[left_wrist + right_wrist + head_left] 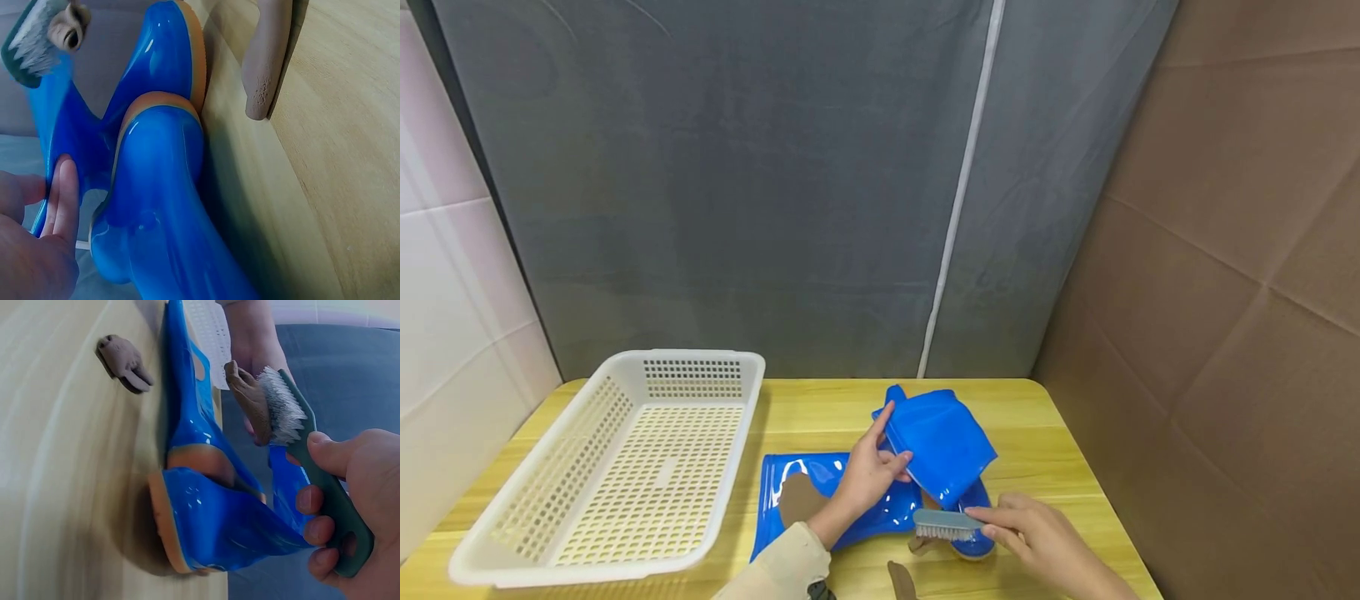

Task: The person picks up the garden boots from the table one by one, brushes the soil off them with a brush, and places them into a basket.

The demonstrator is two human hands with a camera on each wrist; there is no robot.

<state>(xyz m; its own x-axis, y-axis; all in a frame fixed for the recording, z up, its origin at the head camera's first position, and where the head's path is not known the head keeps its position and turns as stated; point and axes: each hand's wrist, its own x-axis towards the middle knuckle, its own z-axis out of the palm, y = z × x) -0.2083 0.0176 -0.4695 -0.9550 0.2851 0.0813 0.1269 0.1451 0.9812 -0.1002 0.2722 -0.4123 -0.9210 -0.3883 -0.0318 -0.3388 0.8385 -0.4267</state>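
My left hand (868, 475) pinches the shaft edge of a blue rubber boot (938, 442), its toe lower down near the table front. A second blue rubber boot (887, 510) lies beside it under my left forearm, with a brown patch (800, 498) on its shaft. My right hand (1037, 533) grips a green scrubbing brush (334, 506) by its handle. Against the white bristles (281, 406) sits a brown, clay-like lump (247, 400). In the left wrist view the bristles and lump are beside the held boot's shaft; whether they touch it I cannot tell.
Another brown clay-like piece (901, 579) lies on the wooden table (1045, 433) near the front edge. A white perforated plastic basket (741, 467) stands on the left. Grey cloth (737, 208) hangs behind, and brown cloth (1225, 292) borders the right side.
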